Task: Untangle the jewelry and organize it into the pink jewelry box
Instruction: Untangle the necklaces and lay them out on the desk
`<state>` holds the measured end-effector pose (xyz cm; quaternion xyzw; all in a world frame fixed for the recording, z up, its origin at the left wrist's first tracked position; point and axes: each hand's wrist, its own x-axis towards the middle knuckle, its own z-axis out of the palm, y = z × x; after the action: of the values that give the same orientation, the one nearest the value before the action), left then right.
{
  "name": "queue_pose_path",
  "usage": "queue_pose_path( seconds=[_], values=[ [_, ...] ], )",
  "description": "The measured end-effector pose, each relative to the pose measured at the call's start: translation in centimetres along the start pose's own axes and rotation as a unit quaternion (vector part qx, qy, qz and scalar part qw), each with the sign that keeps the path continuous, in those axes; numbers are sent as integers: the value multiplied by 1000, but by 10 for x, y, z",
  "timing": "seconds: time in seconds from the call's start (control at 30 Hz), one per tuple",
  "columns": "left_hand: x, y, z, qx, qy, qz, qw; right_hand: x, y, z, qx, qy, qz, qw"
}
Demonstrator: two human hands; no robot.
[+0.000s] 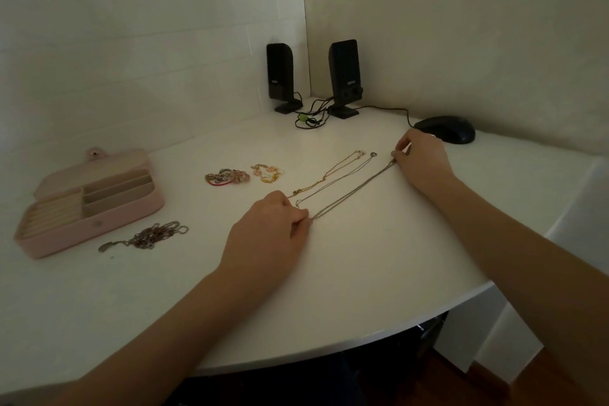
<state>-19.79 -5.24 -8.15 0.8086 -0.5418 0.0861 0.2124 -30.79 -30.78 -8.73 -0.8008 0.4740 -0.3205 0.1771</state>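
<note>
A silver chain necklace (pixel 354 191) lies stretched diagonally on the white table (pixel 362 273). My left hand (pixel 273 224) pinches its near end and my right hand (pixel 423 158) pinches its far end. Two more thin necklaces lie parallel beside it: a gold necklace (pixel 329 175) and a second silver necklace (pixel 336 180). The pink jewelry box (pixel 89 204) stands open at the left, its compartments showing. A tangled silver chain pile (pixel 155 236) lies in front of the box. Two small heaps sit mid-table: bracelets and rings (pixel 227 176) and gold earrings (pixel 267 172).
Two black speakers (pixel 344 76) with tangled cables (pixel 313 115) stand in the back corner. A black computer mouse (pixel 445 129) lies just behind my right hand. The table's curved front edge runs from lower left to the right.
</note>
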Motion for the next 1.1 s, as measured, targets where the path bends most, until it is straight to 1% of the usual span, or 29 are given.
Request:
queue_pose_path(
  seconds=[0.1, 0.13, 0.17, 0.2, 0.23, 0.27, 0.33, 0.37, 0.47, 0.57, 0.63, 0.7, 0.8, 0.87, 0.9, 0.97, 1.0, 1.03, 1.07, 1.1],
  values=[
    [-2, -1, 0, -10, 23, 4, 1000, -3, -4, -2, -10, 14, -15, 1000],
    [-2, -3, -1, -24, 30, 28, 999, -7, -6, -4, -7, 25, -25, 999],
    [-2, -6, -1, -34, 18, 65, 997, -11, -8, -5, 0, 32, -37, 999],
    [-3, -7, -2, -37, -13, 108, 993, -17, -10, -7, 7, 26, -45, 999],
    [-5, -7, -3, -36, -54, 147, 987, -23, -13, -7, 6, 3, -50, 999],
    [-7, -6, -2, -34, -100, 164, 981, -30, -15, -7, -19, -40, -56, 997],
    [-9, -7, -1, -14, -187, 145, 971, -37, -17, -3, -131, -149, -86, 976],
    [-8, -7, -1, -5, -208, 134, 969, -37, -17, -1, -174, -180, -104, 963],
    [-7, -6, -1, 45, -224, 122, 966, -33, -16, 1, -214, -211, -105, 948],
    [-7, -9, 1, 60, -224, 107, 967, -36, -17, 0, -201, -207, -98, 952],
    [-8, -9, 2, 44, -212, 106, 970, -42, -20, -1, -159, -171, -97, 968],
    [-11, -11, -1, 24, -181, 115, 976, -50, -27, -2, -125, -130, -113, 977],
    [-20, -25, -10, 19, -121, 127, 984, -68, -47, 1, -79, -109, -173, 976],
    [-27, -46, -22, 12, -69, 114, 991, -85, -69, 5, -22, -101, -218, 971],
    [-31, -61, -31, -1, -40, 94, 995, -94, -82, 8, 9, -94, -238, 967],
    [-43, -96, -52, -29, 23, 26, 999, -110, -113, 15, 52, -97, -278, 954],
    [-49, -115, -61, -28, 61, -7, 998, -116, -129, 21, 64, -111, -300, 945],
    [-55, -133, -69, -14, 81, -36, 996, -123, -146, 28, 67, -130, -329, 933],
    [-62, -147, -75, -2, 77, -68, 995, -128, -164, 38, 56, -154, -361, 918],
    [-67, -157, -79, 4, 52, -96, 994, -133, -180, 49, 34, -183, -390, 902]
  ],
)
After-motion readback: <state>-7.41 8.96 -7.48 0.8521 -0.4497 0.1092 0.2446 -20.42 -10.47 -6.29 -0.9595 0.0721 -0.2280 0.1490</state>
